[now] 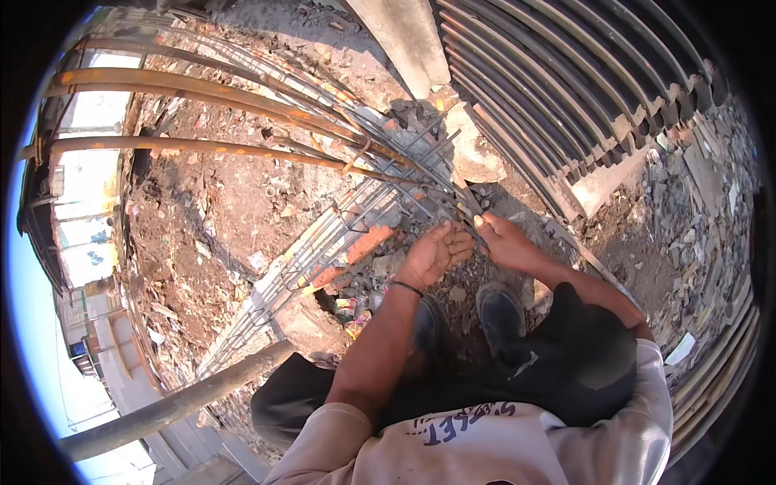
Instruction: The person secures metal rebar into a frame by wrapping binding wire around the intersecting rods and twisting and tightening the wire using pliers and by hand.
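My left hand (436,254), with a dark band at the wrist, is turned palm up beside the end of the steel bars. Its fingers are loosely bent and a little apart, and I see nothing held in them. My right hand (508,244) is closed round a slim dark metal tool (466,212), thumb stretched along it; the exact kind of tool is too small to tell. Its tip reaches the joint where rusty reinforcing bars (242,148) meet a cage of grey reinforcing bars (356,212). Any thin wire there cannot be made out.
A stack of dark ribbed panels (558,73) stands at the upper right beside a concrete post (404,40). Rubble (687,218) covers the ground. A thick pole (186,408) crosses at lower left. My boots (501,315) stand just below my hands.
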### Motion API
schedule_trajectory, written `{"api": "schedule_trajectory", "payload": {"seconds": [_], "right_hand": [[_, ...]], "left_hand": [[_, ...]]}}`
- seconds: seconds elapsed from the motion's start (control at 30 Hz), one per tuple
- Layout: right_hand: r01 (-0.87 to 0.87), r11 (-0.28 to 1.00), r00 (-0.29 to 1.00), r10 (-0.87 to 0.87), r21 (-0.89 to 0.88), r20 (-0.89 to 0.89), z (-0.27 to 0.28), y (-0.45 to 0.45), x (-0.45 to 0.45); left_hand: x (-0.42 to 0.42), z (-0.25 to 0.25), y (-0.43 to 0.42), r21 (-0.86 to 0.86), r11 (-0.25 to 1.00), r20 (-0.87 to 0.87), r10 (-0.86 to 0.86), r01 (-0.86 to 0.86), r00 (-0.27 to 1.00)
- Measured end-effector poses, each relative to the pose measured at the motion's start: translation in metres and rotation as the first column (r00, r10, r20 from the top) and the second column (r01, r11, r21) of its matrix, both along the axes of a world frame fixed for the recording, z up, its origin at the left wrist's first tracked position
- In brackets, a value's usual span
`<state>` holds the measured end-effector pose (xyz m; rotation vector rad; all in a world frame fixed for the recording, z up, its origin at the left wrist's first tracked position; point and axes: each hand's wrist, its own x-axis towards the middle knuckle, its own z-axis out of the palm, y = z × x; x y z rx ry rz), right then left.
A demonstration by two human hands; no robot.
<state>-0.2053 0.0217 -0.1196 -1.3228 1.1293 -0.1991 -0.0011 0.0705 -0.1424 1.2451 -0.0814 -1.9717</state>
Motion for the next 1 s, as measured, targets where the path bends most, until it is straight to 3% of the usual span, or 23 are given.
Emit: {"api": "schedule_trajectory", "payload": {"seconds": [0.03, 0.07, 0.1, 0.13, 0.17, 0.2, 0.27, 0.3, 0.33, 0.4, 0.43, 0.47, 0.5, 0.53, 0.57, 0.63, 0.7, 0.77, 0.8, 0.83, 0.87, 0.93, 1.0], "right_hand": [[-0.003, 1.000, 1.000, 0.003, -0.003, 0.002, 0.001, -0.002, 0.003], [0.140, 0.966, 0.978, -0.170, 0.219, 0.124, 0.002, -0.002, 0.006], [0.240, 0.864, 0.913, -0.356, 0.443, 0.199, 0.003, -0.003, 0.008], [0.237, 0.867, 0.914, -0.352, 0.439, 0.201, 0.005, -0.006, 0.007], [0.208, 0.767, 0.864, -0.436, 0.607, 0.254, 0.009, -0.008, 0.005], [0.154, 0.642, 0.803, -0.524, 0.751, 0.283, 0.011, -0.009, 0.002], [0.119, 0.573, 0.774, -0.565, 0.811, 0.286, 0.001, -0.004, 0.001], [0.075, 0.495, 0.742, -0.608, 0.866, 0.283, -0.004, -0.001, 0.001], [0.077, 0.497, 0.743, -0.606, 0.864, 0.283, -0.010, 0.000, 0.000], [0.128, 0.881, 0.940, -0.254, 0.455, 0.227, -0.009, 0.001, 0.001], [0.013, 0.991, 0.992, -0.029, -0.135, -0.121, 0.000, 0.004, -0.003], [0.015, 0.991, 0.992, -0.032, -0.131, -0.124, 0.018, 0.008, -0.006], [-0.153, 0.899, 0.968, 0.054, -0.409, -0.244, 0.037, 0.012, -0.009], [-0.332, 0.703, 0.920, 0.096, -0.629, -0.379, 0.047, 0.013, -0.011], [-0.470, 0.653, 0.850, 0.155, -0.594, -0.503, 0.049, 0.013, -0.010], [-0.532, 0.644, 0.826, 0.249, -0.550, -0.506, 0.042, 0.007, -0.013], [-0.595, 0.628, 0.792, 0.349, -0.501, -0.501, 0.032, 0.005, -0.014], [-0.415, 0.762, 0.903, 0.277, -0.497, -0.328, 0.020, 0.005, -0.011], [-0.409, 0.764, 0.906, 0.273, -0.499, -0.324, 0.007, 0.004, -0.009], [-0.099, 0.946, 0.995, 0.096, -0.310, -0.027, -0.005, 0.005, -0.006], [0.177, 0.984, 0.962, -0.170, -0.016, 0.212, -0.017, 0.007, -0.006], [0.207, 0.977, 0.957, -0.213, 0.050, 0.195, -0.014, 0.009, -0.005], [0.245, 0.957, 0.952, -0.268, 0.157, 0.150, -0.004, 0.007, -0.007]], "left_hand": [[0.007, 0.004, -0.006, 0.035, 0.999, -0.158, -0.028, 0.034, 0.987], [0.010, 0.007, -0.014, 0.034, 0.999, -0.157, -0.025, 0.031, 0.987], [0.010, 0.015, -0.025, 0.095, 0.984, -0.116, -0.141, 0.152, 0.983], [0.012, 0.018, -0.035, 0.157, 0.951, -0.083, -0.257, 0.267, 0.963], [0.010, 0.018, -0.041, 0.153, 0.952, -0.082, -0.254, 0.264, 0.964], [0.005, 0.014, -0.046, 0.034, 0.974, -0.136, -0.217, 0.223, 0.967], [-0.014, -0.004, -0.053, -0.092, 0.981, -0.196, -0.186, 0.171, 0.963], [-0.027, -0.022, -0.055, -0.036, 0.994, -0.238, 0.090, -0.101, 0.967], [-0.035, -0.038, -0.056, 0.032, 0.931, -0.262, 0.359, -0.364, 0.896], [-0.041, -0.048, -0.060, 0.014, 0.913, -0.276, 0.394, -0.407, 0.876], [-0.043, -0.052, -0.061, -0.001, 0.895, -0.289, 0.426, -0.446, 0.857], [-0.044, -0.055, -0.060, -0.011, 0.877, -0.302, 0.456, -0.481, 0.837], [-0.055, -0.030, -0.067, 0.080, 0.845, -0.127, 0.535, -0.529, 0.835], [-0.055, -0.038, -0.067, 0.080, 0.845, -0.133, 0.535, -0.530, 0.834], [-0.054, -0.045, -0.069, 0.085, 0.847, -0.171, 0.530, -0.524, 0.830], [-0.047, -0.054, -0.066, -0.009, 0.883, -0.244, 0.454, -0.470, 0.857], [-0.045, -0.038, -0.060, 0.020, 0.914, -0.171, 0.403, -0.406, 0.899], [-0.031, -0.030, -0.053, 0.044, 0.960, -0.085, 0.280, -0.277, 0.956], [-0.028, -0.021, -0.051, 0.044, 0.961, -0.080, 0.275, -0.273, 0.958], [-0.028, -0.008, -0.048, 0.087, 0.966, -0.063, 0.248, -0.243, 0.967], [-0.028, 0.001, -0.048, 0.130, 0.969, -0.048, 0.219, -0.211, 0.975], [-0.035, -0.017, -0.049, 0.100, 0.956, -0.119, 0.286, -0.275, 0.951], [-0.048, -0.024, -0.061, 0.084, 0.833, -0.198, 0.552, -0.547, 0.810]]}}
